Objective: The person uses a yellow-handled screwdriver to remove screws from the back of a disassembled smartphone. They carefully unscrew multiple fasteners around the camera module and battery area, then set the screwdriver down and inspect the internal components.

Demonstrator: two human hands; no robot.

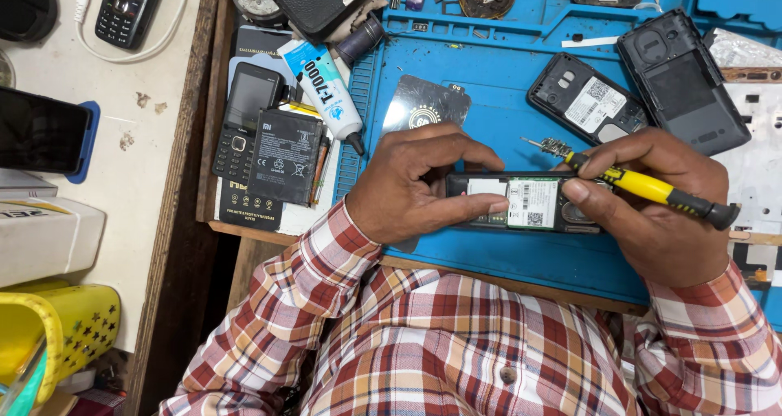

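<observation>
The left hand (415,184) pinches the open phone (525,202) at its nine o'clock end. The right hand (660,204) grips a yellow screwdriver (643,186). Two phone backs (586,98) lie at one o'clock.

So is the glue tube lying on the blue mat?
No, the glue tube lies left of the blue mat, resting on the phone and battery stacked there.

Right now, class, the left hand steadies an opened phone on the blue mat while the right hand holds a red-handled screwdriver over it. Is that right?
One detail is wrong: the head view shows the screwdriver in the right hand has a yellow handle, not red. The rest holds: the left hand steadies the opened phone on the blue mat.
</observation>
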